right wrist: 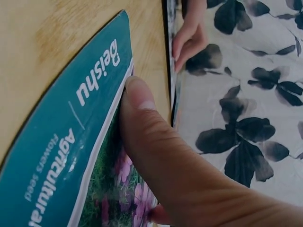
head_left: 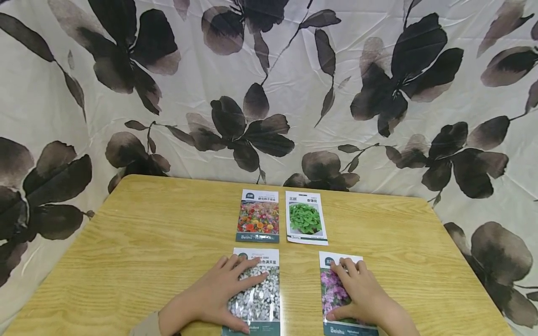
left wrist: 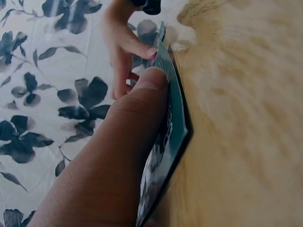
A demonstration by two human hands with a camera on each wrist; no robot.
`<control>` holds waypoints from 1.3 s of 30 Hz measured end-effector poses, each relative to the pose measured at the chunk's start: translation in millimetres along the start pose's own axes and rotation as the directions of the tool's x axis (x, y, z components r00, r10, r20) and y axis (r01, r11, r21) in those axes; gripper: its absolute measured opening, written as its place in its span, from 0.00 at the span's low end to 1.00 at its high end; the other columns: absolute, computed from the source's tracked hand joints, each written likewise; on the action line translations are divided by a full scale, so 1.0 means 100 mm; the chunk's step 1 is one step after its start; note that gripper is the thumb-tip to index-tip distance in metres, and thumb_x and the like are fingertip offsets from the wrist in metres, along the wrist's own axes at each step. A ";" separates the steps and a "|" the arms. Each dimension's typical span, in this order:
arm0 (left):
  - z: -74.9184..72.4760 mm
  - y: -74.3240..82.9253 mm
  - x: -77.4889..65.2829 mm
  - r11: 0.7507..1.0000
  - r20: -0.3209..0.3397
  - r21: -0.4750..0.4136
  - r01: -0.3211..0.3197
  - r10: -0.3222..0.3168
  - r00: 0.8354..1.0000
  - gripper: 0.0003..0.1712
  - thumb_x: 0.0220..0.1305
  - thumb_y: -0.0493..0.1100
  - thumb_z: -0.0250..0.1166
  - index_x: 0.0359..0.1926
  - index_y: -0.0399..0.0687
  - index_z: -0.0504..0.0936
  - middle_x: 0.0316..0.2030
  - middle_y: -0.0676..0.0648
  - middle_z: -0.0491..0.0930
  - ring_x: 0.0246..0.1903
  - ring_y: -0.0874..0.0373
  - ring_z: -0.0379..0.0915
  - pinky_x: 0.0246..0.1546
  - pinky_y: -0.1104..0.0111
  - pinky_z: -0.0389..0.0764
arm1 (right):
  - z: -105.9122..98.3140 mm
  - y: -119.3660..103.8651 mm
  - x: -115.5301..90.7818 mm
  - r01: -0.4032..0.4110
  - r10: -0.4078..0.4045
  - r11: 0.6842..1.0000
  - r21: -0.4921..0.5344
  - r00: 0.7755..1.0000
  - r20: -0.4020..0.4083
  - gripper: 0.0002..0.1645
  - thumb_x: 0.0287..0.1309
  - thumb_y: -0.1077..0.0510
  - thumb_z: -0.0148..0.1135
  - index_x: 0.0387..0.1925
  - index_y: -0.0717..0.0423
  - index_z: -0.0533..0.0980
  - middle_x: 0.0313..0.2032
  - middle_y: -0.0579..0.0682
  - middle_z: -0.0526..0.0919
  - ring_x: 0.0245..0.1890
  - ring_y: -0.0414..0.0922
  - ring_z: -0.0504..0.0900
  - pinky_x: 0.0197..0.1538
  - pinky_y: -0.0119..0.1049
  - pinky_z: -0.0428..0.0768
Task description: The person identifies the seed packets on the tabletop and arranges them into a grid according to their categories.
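My left hand lies with spread fingers over a seed packet with white flowers, near the front of the table. In the left wrist view its thumb presses the teal bottom band of that packet. To the right, my right hand rests on a seed packet with pink flowers, fingertips near the top and thumb at the lower left. The right wrist view shows this thumb flat against the packet's front, beside the word Beishu.
Behind the hands, a packet with mixed colourful flowers and a white packet with green leaves lie side by side on the wooden table. A floral cloth hangs along the table's far edge.
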State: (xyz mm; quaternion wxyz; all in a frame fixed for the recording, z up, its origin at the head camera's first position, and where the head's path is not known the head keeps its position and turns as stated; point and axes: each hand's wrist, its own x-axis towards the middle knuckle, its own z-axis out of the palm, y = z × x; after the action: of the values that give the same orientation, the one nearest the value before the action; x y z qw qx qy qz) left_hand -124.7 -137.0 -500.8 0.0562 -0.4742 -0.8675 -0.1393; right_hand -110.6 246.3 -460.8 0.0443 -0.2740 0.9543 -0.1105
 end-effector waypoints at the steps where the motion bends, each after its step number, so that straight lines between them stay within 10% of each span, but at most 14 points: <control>1: 0.00 0.00 0.00 1.000 0.000 -0.002 0.000 0.000 1.000 0.59 0.50 0.85 0.54 0.78 0.66 0.54 0.75 0.47 0.55 0.63 0.52 0.59 0.49 0.55 0.66 | 0.00 -0.01 0.00 0.000 0.000 1.000 -0.002 1.000 0.001 0.65 0.34 0.17 0.65 0.64 0.58 0.69 0.57 0.63 0.69 0.45 0.56 0.68 0.36 0.49 0.72; 39: 0.02 -0.01 0.01 1.000 -0.013 0.013 -0.003 0.003 1.000 0.58 0.50 0.85 0.53 0.77 0.68 0.56 0.74 0.49 0.57 0.60 0.54 0.60 0.47 0.58 0.66 | 0.25 -0.21 0.12 0.072 -0.084 0.993 -0.092 0.988 -0.132 0.65 0.38 0.12 0.52 0.69 0.50 0.70 0.60 0.58 0.71 0.47 0.50 0.67 0.48 0.49 0.72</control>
State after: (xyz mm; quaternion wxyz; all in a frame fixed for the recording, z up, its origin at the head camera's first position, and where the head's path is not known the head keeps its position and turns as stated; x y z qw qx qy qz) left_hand -125.8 -136.1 -502.6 0.0649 -0.4741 -0.8674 -0.1369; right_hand -106.5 218.4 -480.3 -0.0372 -0.3046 0.9476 -0.0887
